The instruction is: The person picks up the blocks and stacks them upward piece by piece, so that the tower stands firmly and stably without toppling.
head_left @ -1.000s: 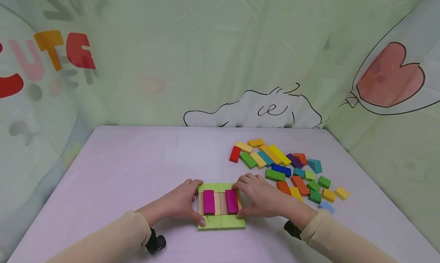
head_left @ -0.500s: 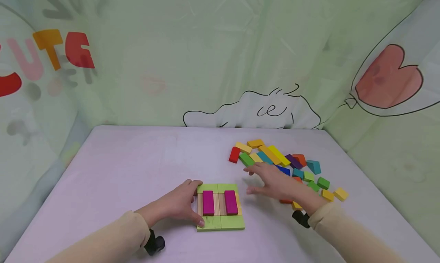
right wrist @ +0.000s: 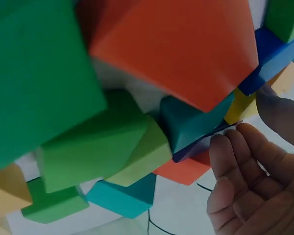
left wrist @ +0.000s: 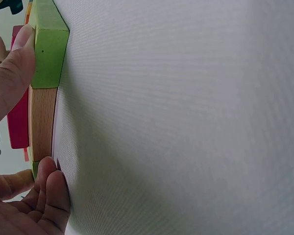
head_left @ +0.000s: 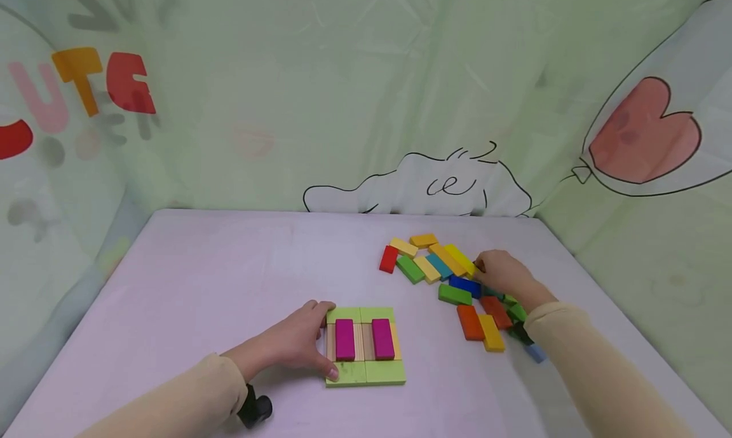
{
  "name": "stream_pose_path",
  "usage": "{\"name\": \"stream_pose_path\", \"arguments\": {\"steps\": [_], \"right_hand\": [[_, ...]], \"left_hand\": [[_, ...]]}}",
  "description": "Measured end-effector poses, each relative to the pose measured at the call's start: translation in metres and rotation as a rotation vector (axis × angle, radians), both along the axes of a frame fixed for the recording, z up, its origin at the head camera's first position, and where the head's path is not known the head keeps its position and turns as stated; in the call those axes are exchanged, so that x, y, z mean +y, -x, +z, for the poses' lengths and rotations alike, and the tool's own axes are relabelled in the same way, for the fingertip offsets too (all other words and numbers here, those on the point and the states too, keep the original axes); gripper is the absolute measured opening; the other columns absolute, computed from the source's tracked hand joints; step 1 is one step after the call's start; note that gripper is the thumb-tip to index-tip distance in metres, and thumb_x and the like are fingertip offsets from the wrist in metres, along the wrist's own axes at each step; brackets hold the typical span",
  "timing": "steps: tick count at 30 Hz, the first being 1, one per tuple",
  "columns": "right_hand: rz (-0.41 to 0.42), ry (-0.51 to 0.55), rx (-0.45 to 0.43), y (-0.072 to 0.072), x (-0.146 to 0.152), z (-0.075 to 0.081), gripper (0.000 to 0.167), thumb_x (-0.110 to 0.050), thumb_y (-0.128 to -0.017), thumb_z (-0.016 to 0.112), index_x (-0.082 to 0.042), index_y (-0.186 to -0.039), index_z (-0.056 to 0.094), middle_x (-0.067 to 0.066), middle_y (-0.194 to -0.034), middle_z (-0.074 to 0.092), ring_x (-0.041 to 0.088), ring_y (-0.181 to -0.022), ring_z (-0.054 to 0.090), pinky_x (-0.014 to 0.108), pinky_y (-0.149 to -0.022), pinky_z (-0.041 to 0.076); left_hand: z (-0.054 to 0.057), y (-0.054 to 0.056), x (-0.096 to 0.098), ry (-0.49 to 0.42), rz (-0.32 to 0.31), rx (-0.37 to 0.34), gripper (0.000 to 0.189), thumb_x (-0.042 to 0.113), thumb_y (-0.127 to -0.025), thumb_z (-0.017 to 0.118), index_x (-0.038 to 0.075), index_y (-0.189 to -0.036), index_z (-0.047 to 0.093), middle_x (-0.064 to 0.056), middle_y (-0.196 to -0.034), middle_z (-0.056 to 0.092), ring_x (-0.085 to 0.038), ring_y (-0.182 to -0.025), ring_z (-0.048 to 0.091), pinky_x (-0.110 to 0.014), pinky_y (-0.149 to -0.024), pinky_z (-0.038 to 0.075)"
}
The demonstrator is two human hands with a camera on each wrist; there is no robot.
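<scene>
In the head view, a flat rectangle of light green blocks [head_left: 386, 372] and wooden pieces carries two magenta blocks [head_left: 345, 339] on top. My left hand [head_left: 294, 342] spans its left side, thumb on the front green block and fingers at the rear corner. In the left wrist view, the thumb presses a green block [left wrist: 51, 56] beside a plain wooden block [left wrist: 43, 122]. My right hand [head_left: 506, 276] reaches into the loose blocks at right. In the right wrist view, its curved fingertips meet a purple block [right wrist: 198, 148], mostly hidden, while the thumb stands apart.
Loose coloured blocks lie around the right hand, among them a yellow block [head_left: 459, 258], a blue block [head_left: 465, 287], a green block [head_left: 455, 294] and an orange-red block [head_left: 470, 322]. A red block [head_left: 389, 259] marks the pile's left end. Printed curtains [head_left: 257, 95] surround the table.
My right hand has left the right side of the block rectangle and moved right and away, to the purple block in the pile. My left hand stays where it was.
</scene>
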State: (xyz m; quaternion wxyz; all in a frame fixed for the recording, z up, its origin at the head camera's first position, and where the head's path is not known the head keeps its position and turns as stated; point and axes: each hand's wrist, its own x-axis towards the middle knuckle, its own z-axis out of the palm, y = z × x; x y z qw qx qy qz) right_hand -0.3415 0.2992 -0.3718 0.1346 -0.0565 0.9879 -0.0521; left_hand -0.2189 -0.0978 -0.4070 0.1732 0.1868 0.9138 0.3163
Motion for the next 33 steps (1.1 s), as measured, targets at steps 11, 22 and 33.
{"name": "stream_pose_path", "arguments": {"steps": [11, 22, 33], "right_hand": [[-0.178, -0.070, -0.079, -0.002, -0.021, 0.006, 0.039, -0.024, -0.097, 0.067, 0.012, -0.111, 0.061, 0.014, -0.087, 0.062, 0.027, -0.080, 0.059, 0.036, -0.075, 0.056], [-0.106, -0.023, 0.153, -0.024, -0.031, 0.024, 0.034, -0.021, -0.093, 0.072, 0.011, -0.102, 0.064, 0.015, -0.082, 0.062, 0.024, -0.070, 0.057, 0.029, -0.062, 0.052], [0.449, 0.172, 0.235, -0.091, -0.116, 0.014, 0.029, -0.019, -0.082, 0.085, -0.006, -0.105, 0.075, 0.000, -0.089, 0.068, 0.011, -0.079, 0.058, 0.019, -0.069, 0.054]], "left_hand": [[-0.002, -0.002, -0.001, 0.009, 0.004, 0.004, 0.111, 0.038, -0.063, 0.099, -0.001, -0.150, 0.041, -0.015, -0.129, 0.055, -0.020, -0.105, 0.061, -0.044, -0.097, 0.056], [-0.003, -0.001, -0.002, 0.029, 0.003, 0.012, 0.112, 0.039, -0.063, 0.099, 0.000, -0.150, 0.041, -0.013, -0.128, 0.055, -0.019, -0.105, 0.059, -0.043, -0.098, 0.056], [-0.003, 0.003, 0.001, 0.037, 0.002, -0.003, 0.110, 0.039, -0.064, 0.098, 0.002, -0.150, 0.041, -0.013, -0.129, 0.055, -0.020, -0.107, 0.059, -0.042, -0.098, 0.057]]}}
